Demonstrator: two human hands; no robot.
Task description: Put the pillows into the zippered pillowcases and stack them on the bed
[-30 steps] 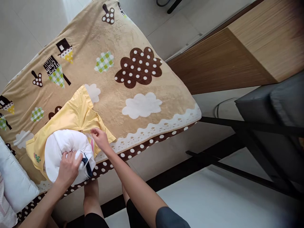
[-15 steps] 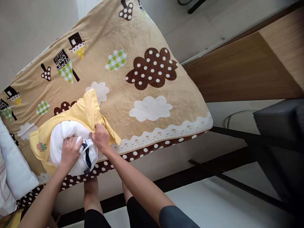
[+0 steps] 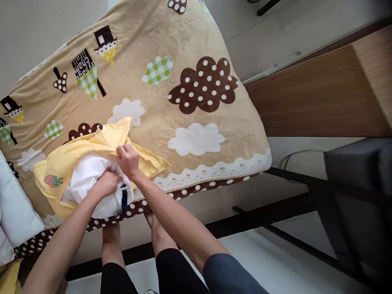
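Observation:
A yellow pillowcase with a printed pink radish lies on the bed, its open edge spread around a bulky white cloth bundle. Navy trim shows at the bundle's lower right. My left hand is closed on the white cloth, knuckles up, its fingertips buried in the folds. Just right of it, my right hand pinches the pillowcase's edge. One yellow corner stretches out to the right past that hand. What lies inside the bundle is hidden.
Under everything spreads a beige patterned blanket on the bed. A pale pillow rests at the left, above more yellow cloth. Right of the bed stand a wooden panel and a dark chair-like object.
My left hand has moved right and pushed deeper into the white bundle. The yellow edge covers more of its top, and the right yellow corner reaches farther out. The view has shifted slightly.

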